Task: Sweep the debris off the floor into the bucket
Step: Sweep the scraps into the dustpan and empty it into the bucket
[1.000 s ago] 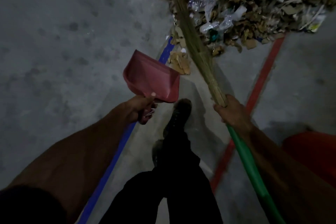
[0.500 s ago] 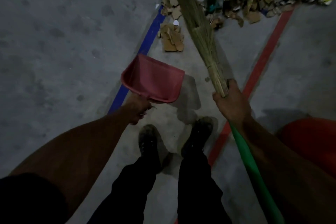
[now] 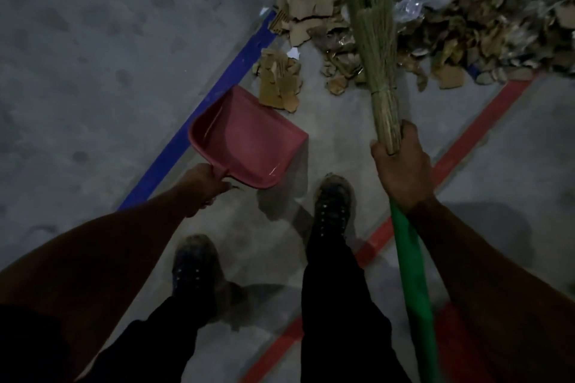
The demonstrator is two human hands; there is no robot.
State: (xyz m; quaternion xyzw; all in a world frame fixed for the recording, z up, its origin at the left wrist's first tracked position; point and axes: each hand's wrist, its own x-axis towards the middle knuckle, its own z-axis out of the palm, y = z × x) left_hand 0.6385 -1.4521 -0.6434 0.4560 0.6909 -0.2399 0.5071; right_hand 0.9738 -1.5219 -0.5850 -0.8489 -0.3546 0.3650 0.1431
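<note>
I note that since a second ago I have stepped closer: the debris pile now lies just beyond my feet at far right, with loose cardboard scraps just past the dustpan. My left hand grips the dustpan handle, pan empty and held above the floor. My right hand is curled round the broom where bristles meet the green handle. The bucket, visible earlier at near right, is now barely discernible. Judgement: positioned to begin scooping; nothing yet collected.
</note>
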